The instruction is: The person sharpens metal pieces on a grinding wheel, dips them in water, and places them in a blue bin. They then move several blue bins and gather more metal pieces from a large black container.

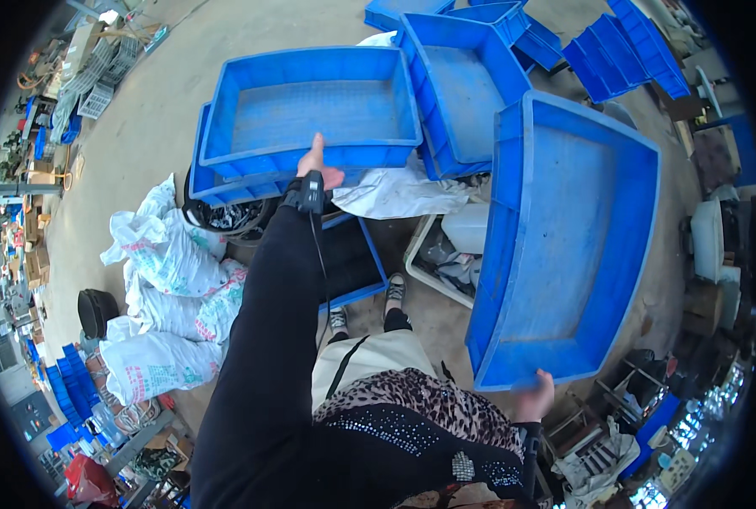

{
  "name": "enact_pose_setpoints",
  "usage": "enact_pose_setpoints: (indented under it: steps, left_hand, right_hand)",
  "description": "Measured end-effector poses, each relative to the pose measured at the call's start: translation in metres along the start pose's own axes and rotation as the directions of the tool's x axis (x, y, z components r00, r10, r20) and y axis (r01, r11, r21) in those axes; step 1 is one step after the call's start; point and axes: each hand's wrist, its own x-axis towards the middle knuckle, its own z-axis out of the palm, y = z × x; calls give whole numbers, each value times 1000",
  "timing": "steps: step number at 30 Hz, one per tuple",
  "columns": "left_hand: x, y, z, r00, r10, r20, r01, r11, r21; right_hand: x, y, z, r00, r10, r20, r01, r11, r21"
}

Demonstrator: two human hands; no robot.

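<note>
Taking the middle of our view as the clock's centre, we count two bare hands: our left hand (322,165) at 11 o'clock and our right hand (534,399) between 4 and 5. We see the left thumb laid against the outer near wall of one wide blue tray (310,110); the other fingers are mostly out of sight, so we cannot tell whether that hand grips. Our right hand, blurred, is at the near end of one tilted blue tray (577,220), and we cannot tell how far it is closed. From our left hand, the wide blue tray lies at 12 o'clock; from our right hand, the tilted blue tray stretches away toward 12 and 1. We find one lower blue tray (196,174) beneath the wide one, showing at 10, and one middle blue tray (471,102) at 1, between those two. Near the centre we have one dark blue-rimmed tray (357,294) on the floor, with one off-white bin (437,282) at 3 and our two shoes (396,290) at 6. Farther out we see one round black tub (225,231) between 9 and 10, at least three white sacks (170,254) around 9 and 8, one black container (98,312) beyond them, and, from 12 to 2, several overlapping farther trays (607,55) that we cannot count surely.
</note>
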Motion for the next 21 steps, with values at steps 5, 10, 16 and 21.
enact_pose_setpoints:
  steps: [5,10,16,21]
  left_hand:
    - [-38,-21,103,871,-96,481,-128,902,412]
    - [-23,-37,229,918,138,373,-327,796,510]
    - [26,-63,248,669,370,645,-603,-237,762]
    - [28,4,236,351,526,775,-810,-244,533]
  right_hand:
    - [2,12,-12,998,-4,-68,6,999,31]
    - [-10,21,-26,991,-14,-133,25,996,84]
    - [-39,34,-49,976,-55,-211,94,980,178]
    - [-37,36,-64,962,-127,-241,175,966,191]
